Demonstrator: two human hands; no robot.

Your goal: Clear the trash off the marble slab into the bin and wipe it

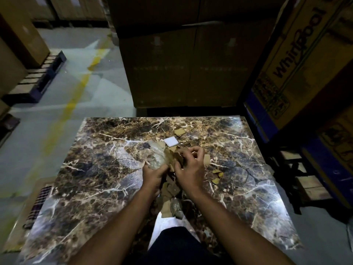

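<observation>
A brown and grey veined marble slab point(91, 178) lies in front of me. Over its middle, my left hand point(153, 175) grips a bunch of crumpled clear plastic point(155, 156). My right hand point(188, 169) holds torn cardboard pieces point(172, 156) against that bunch, fingers curled. Loose scraps lie on the slab: a white square piece point(171, 140), a cardboard bit point(179, 132) beyond it, small cardboard bits point(217, 175) to the right, and more cardboard and a plastic wad point(175, 206) under my wrists. No bin is in view.
Large cardboard boxes point(187, 69) stand right behind the slab, and a printed appliance carton point(298, 60) at the right. A checked cloth point(39, 204) lies on the floor by the slab's left edge. A pallet point(38, 79) with boxes sits far left across the concrete floor.
</observation>
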